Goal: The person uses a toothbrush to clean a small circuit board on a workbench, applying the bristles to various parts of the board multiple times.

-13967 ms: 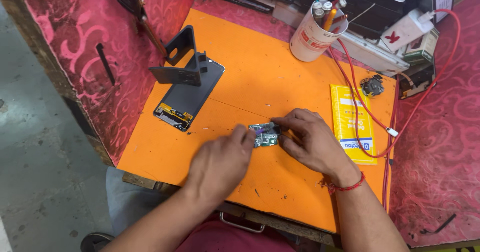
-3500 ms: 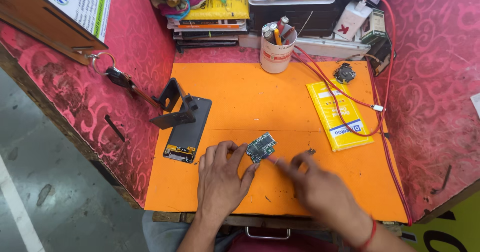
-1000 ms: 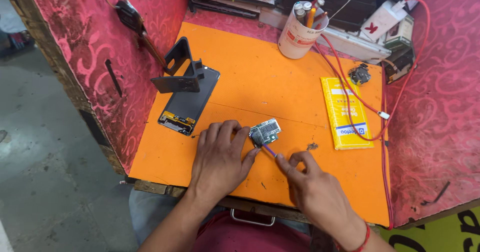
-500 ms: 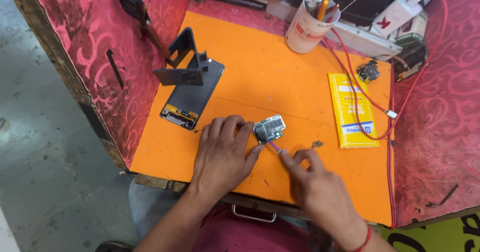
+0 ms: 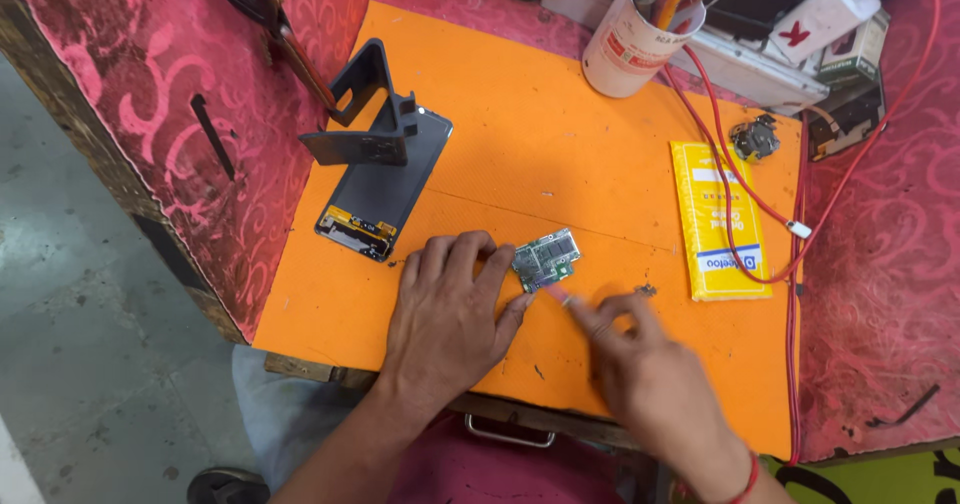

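I see even, bright daylight with only soft shadows under my left hand [image 5: 450,314], no harsh glare on the orange mat [image 5: 520,144], and my right hand [image 5: 650,384] smeared by motion blur, so whatever its fingertips pinch beside the circuit board [image 5: 546,259] is perhaps a thin tool.

Circuit board [image 5: 547,259]: small, green, metal-shielded, lying flat and tilted on the orange mat.
Position: front-centre, just right of the dark phone screen, touching fingertips.
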